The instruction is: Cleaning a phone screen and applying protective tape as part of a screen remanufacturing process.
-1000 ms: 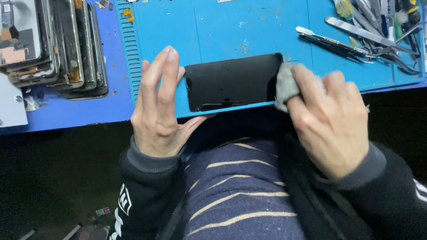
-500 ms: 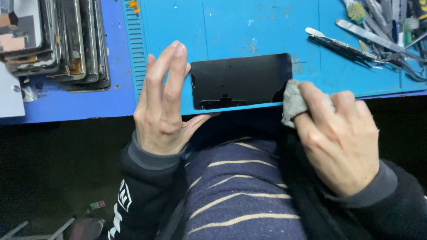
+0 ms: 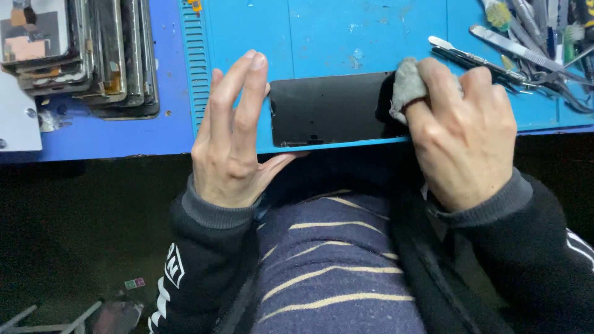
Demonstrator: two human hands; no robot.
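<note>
The black screen point(image 3: 328, 110) lies flat on the blue mat point(image 3: 322, 37), at its near edge. The left hand point(image 3: 232, 139) holds its left end with fingers spread, and the right hand point(image 3: 461, 124) pinches a grey cloth point(image 3: 406, 86) against its right end. A stack of screens point(image 3: 80, 52) stands left of the mat, and metal tools point(image 3: 526, 43) lie at right.

head cam – worn high, facing steeply down | close over blue mat point(image 3: 346, 37) edge and lap – single view
</note>
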